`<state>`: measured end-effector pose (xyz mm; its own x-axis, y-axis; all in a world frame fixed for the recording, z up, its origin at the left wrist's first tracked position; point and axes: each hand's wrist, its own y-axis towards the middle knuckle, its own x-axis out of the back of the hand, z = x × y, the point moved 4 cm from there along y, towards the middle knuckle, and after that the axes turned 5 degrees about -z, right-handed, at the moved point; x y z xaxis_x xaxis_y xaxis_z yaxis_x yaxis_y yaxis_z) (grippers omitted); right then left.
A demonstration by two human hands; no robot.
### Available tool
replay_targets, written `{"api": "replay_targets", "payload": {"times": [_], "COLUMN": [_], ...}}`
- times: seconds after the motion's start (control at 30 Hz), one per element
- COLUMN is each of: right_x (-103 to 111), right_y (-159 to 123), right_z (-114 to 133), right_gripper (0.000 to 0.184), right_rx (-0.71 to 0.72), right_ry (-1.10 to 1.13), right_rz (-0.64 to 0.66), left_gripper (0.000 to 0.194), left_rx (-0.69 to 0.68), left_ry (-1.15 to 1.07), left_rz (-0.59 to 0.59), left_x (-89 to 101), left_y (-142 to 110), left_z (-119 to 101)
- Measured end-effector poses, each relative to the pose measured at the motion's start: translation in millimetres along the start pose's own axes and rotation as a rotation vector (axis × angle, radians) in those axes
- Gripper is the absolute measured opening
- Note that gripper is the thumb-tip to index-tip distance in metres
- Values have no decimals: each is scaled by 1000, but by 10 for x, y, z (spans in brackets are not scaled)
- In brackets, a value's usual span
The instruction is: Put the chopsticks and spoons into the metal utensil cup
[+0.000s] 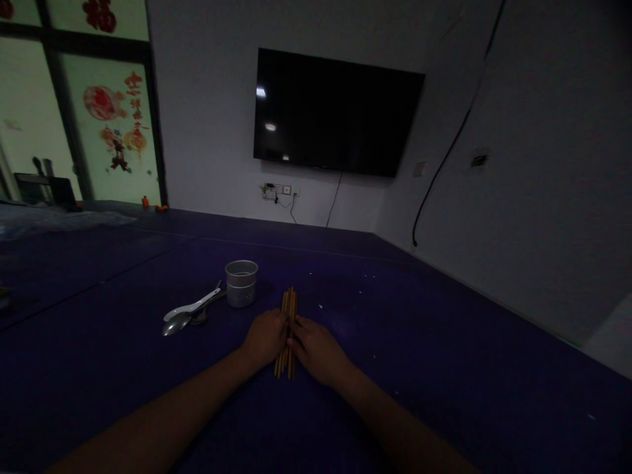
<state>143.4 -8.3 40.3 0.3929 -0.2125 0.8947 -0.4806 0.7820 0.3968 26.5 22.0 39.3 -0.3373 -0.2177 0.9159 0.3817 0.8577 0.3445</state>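
A bundle of wooden chopsticks (pixel 291 301) lies between my two hands, pointing away from me over the dark blue surface. My left hand (pixel 267 336) closes on the bundle from the left, and my right hand (pixel 316 345) grips it from the right with its fingers and thumb. The chopstick ends stick out beyond and below both hands; their middle is partly hidden. Left of the bundle stands a grey metal cup (pixel 241 286), upright. Beside the cup, a white spoon (pixel 191 307) lies next to a shiny metal spoon (pixel 176 324), with another utensil partly under them.
The blue surface (pixel 123 368) reaches back to the wall, with small white bits (pixel 320 305) scattered right of the chopsticks. Clear plastic sheeting (pixel 64 220) and a dark holder (pixel 47 189) are at far left. A television (pixel 336 115) hangs on the wall.
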Motion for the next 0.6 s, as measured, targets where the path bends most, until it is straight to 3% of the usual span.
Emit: {"api": "replay_targets", "payload": {"times": [0.6], "right_x": [32], "right_y": [10], "right_z": [25], "right_gripper": [36], "right_rx": [5], "right_ry": [4], "right_rz": [34], "left_gripper": [28], "left_rx": [-3], "left_ry": [34], "left_rz": [5], "left_x": [11], "left_y": [-7], "left_z": [-6]}}
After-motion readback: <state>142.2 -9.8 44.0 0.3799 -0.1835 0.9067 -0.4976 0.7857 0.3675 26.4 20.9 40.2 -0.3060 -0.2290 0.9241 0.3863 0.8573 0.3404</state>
